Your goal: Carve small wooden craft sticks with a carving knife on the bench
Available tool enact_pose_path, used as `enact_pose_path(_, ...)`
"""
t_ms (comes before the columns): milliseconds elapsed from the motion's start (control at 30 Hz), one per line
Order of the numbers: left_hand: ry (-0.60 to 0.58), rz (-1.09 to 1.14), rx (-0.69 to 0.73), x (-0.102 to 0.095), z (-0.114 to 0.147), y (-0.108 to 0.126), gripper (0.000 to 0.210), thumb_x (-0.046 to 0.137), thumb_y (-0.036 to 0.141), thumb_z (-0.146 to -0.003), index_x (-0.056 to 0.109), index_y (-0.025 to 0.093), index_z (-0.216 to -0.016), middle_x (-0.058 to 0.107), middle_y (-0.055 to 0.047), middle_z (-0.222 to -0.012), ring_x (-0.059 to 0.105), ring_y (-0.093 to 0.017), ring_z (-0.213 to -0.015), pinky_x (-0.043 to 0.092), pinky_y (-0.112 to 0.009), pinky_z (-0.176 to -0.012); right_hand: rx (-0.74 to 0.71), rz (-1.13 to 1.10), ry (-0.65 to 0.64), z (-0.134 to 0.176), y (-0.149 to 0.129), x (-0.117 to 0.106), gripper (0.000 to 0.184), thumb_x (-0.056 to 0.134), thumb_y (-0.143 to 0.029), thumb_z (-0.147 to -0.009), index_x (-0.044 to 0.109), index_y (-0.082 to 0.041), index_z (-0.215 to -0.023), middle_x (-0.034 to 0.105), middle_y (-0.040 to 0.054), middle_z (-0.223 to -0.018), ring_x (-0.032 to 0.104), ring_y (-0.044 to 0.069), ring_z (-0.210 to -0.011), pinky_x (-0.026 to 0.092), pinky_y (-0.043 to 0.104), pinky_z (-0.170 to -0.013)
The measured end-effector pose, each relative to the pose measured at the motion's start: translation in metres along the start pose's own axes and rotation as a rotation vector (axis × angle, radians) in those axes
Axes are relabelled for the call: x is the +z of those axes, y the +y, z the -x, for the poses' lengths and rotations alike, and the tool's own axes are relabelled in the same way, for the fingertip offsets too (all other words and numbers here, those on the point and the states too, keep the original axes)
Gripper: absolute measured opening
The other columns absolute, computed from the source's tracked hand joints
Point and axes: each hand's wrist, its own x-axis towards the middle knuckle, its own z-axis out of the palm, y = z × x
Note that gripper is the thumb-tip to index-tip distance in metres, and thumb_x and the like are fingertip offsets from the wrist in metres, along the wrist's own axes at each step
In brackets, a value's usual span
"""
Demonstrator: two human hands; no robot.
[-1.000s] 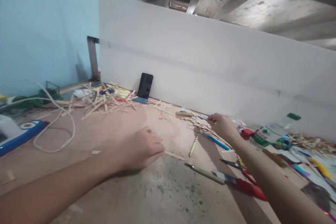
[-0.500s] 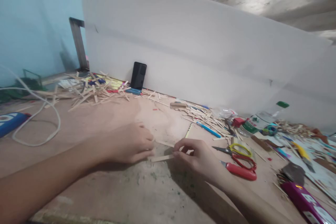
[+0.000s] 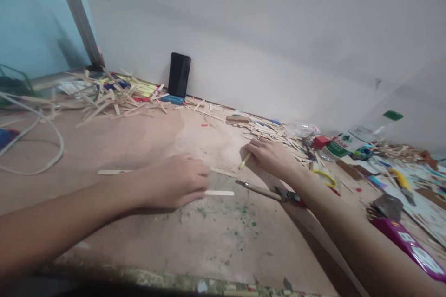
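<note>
My left hand rests on the tabletop with its fingers curled down. By its thumb, one end of a pale wooden craft stick sticks out. A second craft stick lies just beyond its fingertips, and another stick runs under my left forearm. My right hand is at the near edge of a heap of sticks, fingers bent. A narrow yellow strip with dark edge marks comes out from under those fingers, which seem closed on it. Nearer me lies a slim tan-handled tool.
A black phone leans on the wall. Loose sticks pile up at the back left. Scissors with a yellow loop lie partly behind my right forearm. A plastic bottle and a purple container are on the right.
My right hand has left the sticks by my left hand and moved away from me to the yellow strip. My left hand has stayed put. The view has tilted down.
</note>
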Motion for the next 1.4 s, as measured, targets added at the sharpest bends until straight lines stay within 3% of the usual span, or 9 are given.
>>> enact_pose_path(100, -0.024, 0.028, 0.013, -0.004, 0.002, -0.001, 0.028, 0.066, 0.021, -0.118, 0.075, 0.024, -0.091, 0.079, -0.002, -0.096, 0.068, -0.022, -0.085, 0.048, -0.04, -0.091, 0.028, -0.003, 0.04, 0.002, 0.003, -0.001, 0.04, 0.085, -0.043, -0.116, 0.078, -0.021, -0.148, 0.08, 0.0129, -0.15, 0.082, 0.031, -0.126, 0.072, 0.054, -0.106)
enact_pose_path(233, -0.028, 0.034, 0.018, -0.009, 0.004, -0.002, 0.028, 0.066, 0.024, -0.118, 0.075, 0.024, -0.091, 0.08, -0.003, -0.098, 0.07, -0.023, -0.089, 0.048, -0.041, -0.093, 0.149, -0.124, 0.224, 0.02, -0.005, -0.005, 0.037, 0.085, -0.043, -0.116, 0.079, -0.021, -0.144, 0.081, 0.0118, -0.146, 0.082, 0.031, -0.124, 0.072, 0.054, -0.105)
enact_pose_path(400, -0.031, 0.048, 0.026, -0.005, 0.002, -0.002, 0.024, 0.07, 0.021, -0.116, 0.075, 0.023, -0.093, 0.081, -0.002, -0.098, 0.071, -0.022, -0.088, 0.047, -0.039, -0.09, 0.229, -0.52, 0.433, 0.057, -0.056, -0.021, 0.029, 0.083, -0.048, -0.112, 0.084, -0.02, -0.118, 0.087, 0.007, -0.111, 0.084, 0.024, -0.095, 0.073, 0.045, -0.088)
enact_pose_path(533, -0.028, 0.076, 0.015, -0.005, 0.0, -0.003, 0.023, 0.075, 0.019, -0.114, 0.075, 0.021, -0.092, 0.079, -0.001, -0.094, 0.071, -0.02, -0.085, 0.047, -0.037, -0.087, 0.298, -0.932, 0.432, 0.074, -0.112, -0.028, 0.043, 0.07, -0.057, -0.106, 0.094, -0.022, -0.112, 0.093, 0.013, -0.099, 0.091, 0.031, -0.089, 0.074, 0.038, -0.065)
enact_pose_path(667, -0.029, 0.102, -0.007, -0.012, 0.0, -0.003, 0.024, 0.078, 0.018, -0.112, 0.074, 0.021, -0.089, 0.077, 0.001, -0.089, 0.068, -0.02, -0.081, 0.046, -0.037, -0.085, 0.398, -1.13, 0.431, 0.072, -0.141, -0.017, 0.033, 0.079, -0.053, -0.09, 0.092, -0.023, -0.091, 0.079, 0.0047, -0.066, 0.073, 0.022, -0.053, 0.056, 0.03, -0.046)
enact_pose_path(767, -0.037, 0.139, -0.02, -0.014, 0.0, -0.004, 0.022, 0.078, 0.015, -0.11, 0.074, 0.021, -0.09, 0.077, 0.002, -0.088, 0.068, -0.019, -0.08, 0.045, -0.036, -0.084, 0.438, -1.207, 0.398, 0.07, -0.144, -0.009, 0.029, 0.082, -0.052, -0.086, 0.089, -0.024, -0.084, 0.07, 0.0003, -0.057, 0.062, 0.017, -0.046, 0.048, 0.027, -0.044)
enact_pose_path(967, -0.072, 0.192, -0.026, -0.01, -0.001, -0.005, 0.019, 0.08, 0.016, -0.11, 0.077, 0.022, -0.092, 0.079, 0.002, -0.091, 0.069, -0.019, -0.083, 0.043, -0.036, -0.084, 0.423, -1.265, 0.302, 0.074, -0.147, 0.0, 0.023, 0.084, -0.048, -0.084, 0.09, -0.026, -0.086, 0.08, 0.0034, -0.067, 0.072, 0.019, -0.053, 0.058, 0.029, -0.051)
enact_pose_path(1267, -0.089, 0.214, -0.055, -0.008, -0.003, -0.002, 0.019, 0.078, 0.015, -0.108, 0.074, 0.021, -0.09, 0.079, 0.001, -0.089, 0.069, -0.019, -0.084, 0.045, -0.036, -0.085, 0.481, -1.22, 0.329, 0.081, -0.156, 0.002, 0.012, 0.085, -0.037, -0.087, 0.085, -0.029, -0.078, 0.075, -0.0027, -0.064, 0.072, 0.017, -0.059, 0.056, 0.026, -0.056)
enact_pose_path(1400, -0.091, 0.226, -0.059, -0.008, -0.004, -0.001, 0.018, 0.075, 0.016, -0.108, 0.075, 0.023, -0.091, 0.081, 0.001, -0.091, 0.072, -0.02, -0.087, 0.046, -0.036, -0.087, 0.456, -1.216, 0.325, 0.08, -0.152, 0.008, 0.015, 0.086, -0.043, -0.086, 0.086, -0.028, -0.081, 0.077, -0.0015, -0.064, 0.071, 0.017, -0.055, 0.052, 0.026, -0.05)
